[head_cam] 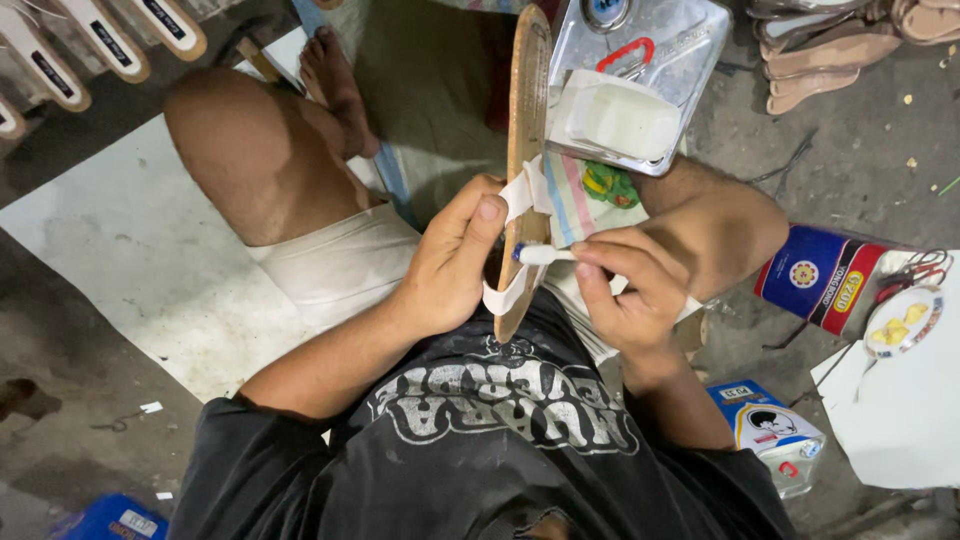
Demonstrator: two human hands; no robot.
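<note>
Long tan sole (527, 110), seen edge-on over the lap, with a white strap (515, 195) looped across it. Left hand (450, 262) closed around sole and strap. Right hand (625, 290) pinching a small white brush (545, 255), tip touching the sole's edge.

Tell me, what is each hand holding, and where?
Left hand grips the brown sandal sole with white strap at its lower edge; right hand pinches the white brush handle.

L hand (450, 265) curled in closed grip, R hand (625, 290) pinching w/ fingertips, forearms converging.
</note>
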